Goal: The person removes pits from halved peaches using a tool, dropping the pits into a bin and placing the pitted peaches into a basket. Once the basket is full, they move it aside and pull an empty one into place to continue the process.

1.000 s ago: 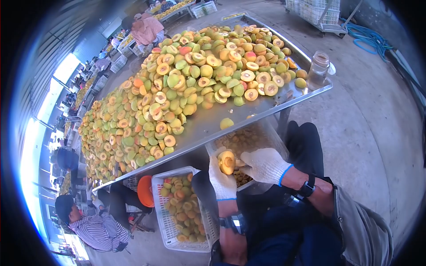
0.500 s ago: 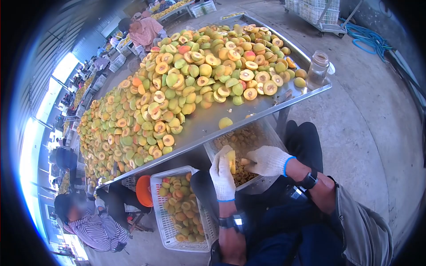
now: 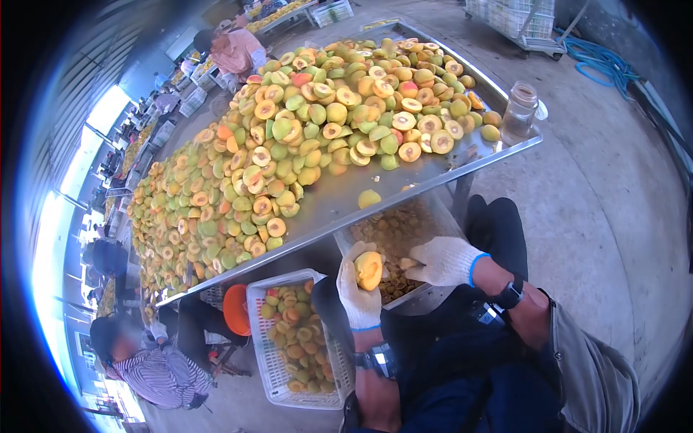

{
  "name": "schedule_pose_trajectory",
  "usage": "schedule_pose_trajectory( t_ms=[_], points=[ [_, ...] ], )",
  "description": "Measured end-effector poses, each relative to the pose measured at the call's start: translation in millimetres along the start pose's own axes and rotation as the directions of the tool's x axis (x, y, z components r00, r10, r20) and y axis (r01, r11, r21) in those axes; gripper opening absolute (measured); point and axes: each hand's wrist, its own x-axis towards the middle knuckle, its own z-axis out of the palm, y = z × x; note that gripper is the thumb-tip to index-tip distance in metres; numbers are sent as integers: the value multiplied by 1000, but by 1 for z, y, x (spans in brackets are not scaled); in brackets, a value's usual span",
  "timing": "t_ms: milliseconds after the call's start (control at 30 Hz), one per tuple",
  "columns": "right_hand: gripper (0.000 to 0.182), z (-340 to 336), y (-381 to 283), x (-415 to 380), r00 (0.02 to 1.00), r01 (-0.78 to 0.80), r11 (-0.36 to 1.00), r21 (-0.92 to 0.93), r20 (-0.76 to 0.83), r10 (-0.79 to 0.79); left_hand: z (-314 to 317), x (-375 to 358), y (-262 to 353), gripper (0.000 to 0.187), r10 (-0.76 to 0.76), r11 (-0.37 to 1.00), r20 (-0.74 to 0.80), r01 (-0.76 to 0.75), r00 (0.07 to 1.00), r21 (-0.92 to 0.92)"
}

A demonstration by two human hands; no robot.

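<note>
A yellow peach half [image 3: 369,270] lies in my gloved left hand [image 3: 356,292], its cut face turned up. To its right my gloved right hand [image 3: 445,261] has its fingers pinched together around a small brownish thing that is too small to name. Both hands are over the near part of a pale bin [image 3: 442,216] that holds many pits and scraps [image 3: 397,234]. Above them a metal table [image 3: 325,216] carries a large heap of halved peaches [image 3: 289,137]. A single peach piece [image 3: 369,198] lies near the table's front edge.
A white basket of peach halves [image 3: 297,335] stands left of my hands, beside an orange bucket [image 3: 235,309]. A clear jar [image 3: 519,115] is at the table's right corner. A person in stripes [image 3: 162,372] sits at lower left; another person [image 3: 234,54] is behind the heap.
My left hand has turned, so the peach half now shows its cut face instead of its edge. My right hand has shifted slightly right.
</note>
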Motion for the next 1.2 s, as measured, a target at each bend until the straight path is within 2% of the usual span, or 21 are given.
schedule_pose_trajectory(
  t_ms=[33, 67, 133, 200, 267, 300, 333, 367, 400, 467, 500, 600, 733, 767, 800, 867, 933, 1067, 1133, 1167, 1200],
  points=[
    [45, 3, 2, 1, 999, -38, 999, -27, -26, 37, -3, -1, 1, 54, -103, 967, -24, 95, 994, -235],
    [45, 3, 3, 0, 999, -30, 999, -27, -24, 29, -7, 0, 4, 54, -101, 969, -31, 91, 994, -231],
    [44, -2, 2, -5, 995, -50, 999, 14, -88, 51, -16, 3, 11, 28, 56, 989, 5, -55, 998, -141],
    [41, -1, 1, -6, 993, -8, 1000, 27, -115, 11, -25, 7, 16, 34, 38, 990, -78, -48, 996, -131],
    [44, 10, 8, -3, 980, 10, 995, 99, -198, 10, -40, 9, 19, 43, 19, 962, -362, -116, 932, -248],
    [42, 14, 11, -1, 978, 39, 991, 131, -206, -12, -59, 9, 31, 49, -57, 926, -380, -93, 923, -367],
    [42, 16, 11, -2, 981, 60, 991, 124, -191, -36, -84, 3, 24, 37, -87, 878, -410, -125, 908, -463],
    [42, 17, 9, -5, 980, 40, 979, 198, -201, 1, -113, -5, 15, 45, 140, 987, -497, -82, 856, 137],
    [41, 18, 8, -7, 977, 18, 962, 272, -209, 41, -141, -15, 5, 53, 367, 734, -437, 33, 821, 678],
    [40, 23, 9, -8, 979, 13, 951, 307, -195, 50, -193, -49, -9, 71, 410, 495, -485, 258, 772, 829],
    [40, 28, 12, -8, 978, -5, 948, 317, -194, 70, -222, -71, -25, 72, 370, 458, -513, 329, 774, 826],
    [40, 36, 13, -8, 982, -46, 941, 335, -158, 104, -276, -132, -59, 69, 125, 226, -582, 549, 803, 805],
    [39, 46, 12, -3, 984, -54, 945, 321, -143, 105, -297, -172, -87, 52, 38, 191, -511, 496, 859, 847],
    [38, 47, 10, -2, 984, -62, 945, 322, -136, 111, -296, -162, -95, 45, -96, 714, -793, 597, 602, 367],
    [38, 48, 9, -1, 986, -57, 949, 311, -133, 103, -293, -148, -100, 39, -404, 894, -844, 348, 352, -282],
    [37, 51, 6, 2, 980, -44, 947, 317, -172, 104, -277, -120, -82, 39, -367, 898, -834, 390, 413, -203],
    [36, 52, 2, 2, 978, -65, 942, 329, -168, 126, -271, -89, -75, 42, -158, 919, -755, 374, 637, 123],
    [34, 58, 1, -4, 968, -110, 925, 363, -171, 182, -282, -27, -101, 46, -336, 883, -754, 467, 565, -45],
    [34, 60, 3, -9, 966, -139, 922, 361, -154, 206, -293, -11, -129, 55, -85, 785, -674, 466, 734, 408],
    [33, 61, 5, -10, 965, -165, 918, 361, -134, 226, -296, -7, -137, 59, -88, 576, -646, 568, 758, 587],
    [33, 63, 6, -12, 965, -168, 920, 355, -133, 227, -297, -8, -145, 59, -93, 580, -648, 570, 756, 582]
  ],
)
